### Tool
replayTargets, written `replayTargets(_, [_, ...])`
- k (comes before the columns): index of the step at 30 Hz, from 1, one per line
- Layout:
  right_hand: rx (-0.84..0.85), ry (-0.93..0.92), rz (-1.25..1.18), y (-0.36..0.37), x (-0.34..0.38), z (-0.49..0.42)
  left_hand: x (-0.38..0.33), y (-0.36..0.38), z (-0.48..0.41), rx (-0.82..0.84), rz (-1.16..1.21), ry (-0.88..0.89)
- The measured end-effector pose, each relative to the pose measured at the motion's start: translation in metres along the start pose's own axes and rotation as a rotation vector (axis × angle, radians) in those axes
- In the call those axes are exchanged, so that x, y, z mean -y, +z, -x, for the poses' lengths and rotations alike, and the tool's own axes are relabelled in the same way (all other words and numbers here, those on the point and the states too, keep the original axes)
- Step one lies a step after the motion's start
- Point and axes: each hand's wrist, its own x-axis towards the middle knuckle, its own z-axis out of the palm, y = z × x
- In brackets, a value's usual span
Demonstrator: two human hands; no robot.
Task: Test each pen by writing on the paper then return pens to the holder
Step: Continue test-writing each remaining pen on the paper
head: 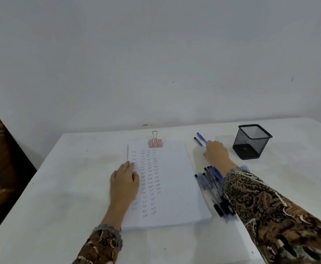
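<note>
Head view looks down on a white table (60, 187) set against a plain wall, with a thick stack of paper (174, 178) lying in the middle of it, its top sheet already filled with columns of small test words. To the right and well apart from the stack stands a black mesh holder (252, 141), upright, with no pen showing above its rim. A loose pile of pens (211, 183) lies just beside the paper's right edge, partly hidden under the patterned sleeve. The left hand (124, 180) lies flat with straight fingers on the paper's left margin, pinning the stack. The right hand (215, 151) reaches forward between paper and holder, its fingers hidden behind the knuckles at the near ends of a blue pen (201, 137) and a black pen (198, 141); whether it grips either one I cannot tell. A pink binder clip (155, 142) clamps the stack's top edge. These pens should be light, stiff and smooth, likely to roll on the table, so each is best pinched at mid-barrel between thumb and fingers. The mesh holder looks light enough to tip if a pen is dropped in hard.
</note>
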Motion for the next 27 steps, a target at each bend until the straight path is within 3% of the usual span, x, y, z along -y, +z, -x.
replayTargets(3, [0.027, 0.047, -0.067, -0.003, 0.007, -0.003, 0.0, 0.0, 0.0, 0.001, 0.001, -0.002])
replayTargets(6, [0.017, 0.086, -0.397, -0.027, 0.016, -0.004, 0.0, -0.002, -0.002, 0.02, 0.015, -0.007])
replayTargets(8, [0.091, 0.082, -0.802, -0.046, 0.023, 0.001, 0.002, -0.005, -0.004, 0.064, 0.002, 0.019])
replayTargets(10, [0.305, 0.077, -1.332, -0.065, 0.036, 0.022, 0.005, -0.008, -0.005, 0.13, 0.004, 0.046])
replayTargets(12, [0.455, 0.073, -1.685, -0.07, 0.052, 0.046, 0.008, -0.012, -0.003, 0.159, 0.01, 0.068])
replayTargets(14, [0.491, 0.113, -1.971, -0.059, 0.069, 0.068, 0.009, -0.013, 0.003, 0.117, 0.003, 0.077])
replayTargets(17, [0.387, 0.207, -2.364, -0.03, 0.089, 0.09, 0.006, -0.015, 0.011, 0.045, 0.031, 0.043])
replayTargets(22, [0.324, 0.293, -2.581, 0.0, 0.097, 0.099, 0.005, -0.018, 0.013, 0.025, 0.063, 0.046])
replayTargets(25, [0.254, 0.177, -2.632, 0.007, 0.1, 0.097, 0.004, -0.018, 0.014, 0.017, 0.058, 0.043])
replayTargets(27, [0.211, 0.217, -2.677, 0.011, 0.098, 0.097, 0.004, -0.018, 0.013, 0.018, 0.053, 0.042])
